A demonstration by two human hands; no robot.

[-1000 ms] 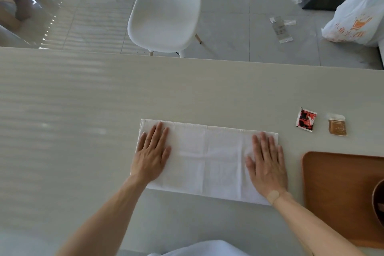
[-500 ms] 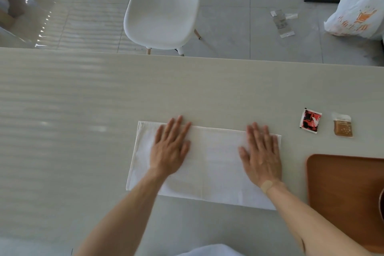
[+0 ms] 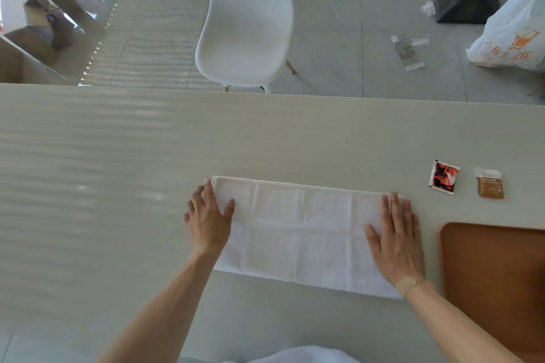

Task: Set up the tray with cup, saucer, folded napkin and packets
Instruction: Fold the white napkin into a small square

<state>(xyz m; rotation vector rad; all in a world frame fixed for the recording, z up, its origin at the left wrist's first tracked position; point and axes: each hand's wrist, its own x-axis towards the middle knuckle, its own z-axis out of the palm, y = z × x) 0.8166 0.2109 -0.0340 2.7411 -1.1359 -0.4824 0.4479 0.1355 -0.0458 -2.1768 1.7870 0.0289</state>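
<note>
- Head view shows the white napkin [image 3: 303,233] lying as a long folded strip on the bench [image 3: 118,186], with one hand at each short end.
- The left hand [image 3: 208,222] is spread and grips nothing; its thumb lies on the cloth while the fingers reach past the left end onto the bench, probably to get under that edge for another fold.
- The right hand [image 3: 396,242] is flat, palm down and fingers stretched, pressing the right end of the napkin. That weight seems meant to pin the strip so it does not slide while the other end is worked.
- Beyond the right hand's fingertips and a little to its right, a red packet [image 3: 443,177] and a brown packet [image 3: 489,184] lie side by side on the bench, apart from the cloth.
- The wooden tray [image 3: 495,274] sits just to the right of the right hand's wrist; the part in view is bare, kept close for loading.
- No cup or saucer shows in this view.
- The fold looks unfinished, so the napkin and packets are not yet on the tray.
</note>
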